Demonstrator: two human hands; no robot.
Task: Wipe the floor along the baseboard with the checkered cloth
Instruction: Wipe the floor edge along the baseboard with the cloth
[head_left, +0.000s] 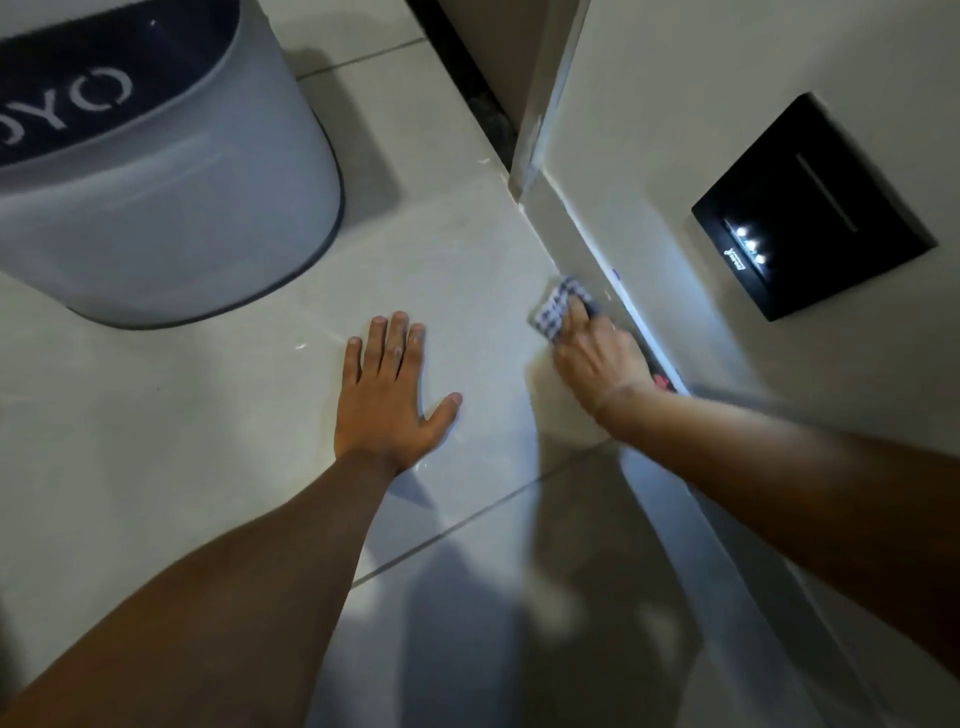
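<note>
A blue-and-white checkered cloth (555, 309) lies bunched on the pale tiled floor (457, 260), right against the white baseboard (582, 234) that runs diagonally from the upper middle to the lower right. My right hand (597, 358) presses down on the cloth, fingers curled over it, covering its near half. My left hand (389, 395) lies flat on the floor to the left, fingers spread, holding nothing.
A large grey rounded bin or seat (171, 208) with a dark top marked "OYO" stands at the upper left. A black wall panel (815, 208) with small lit dots is on the right wall. A dark door gap (467, 78) lies beyond the wall corner.
</note>
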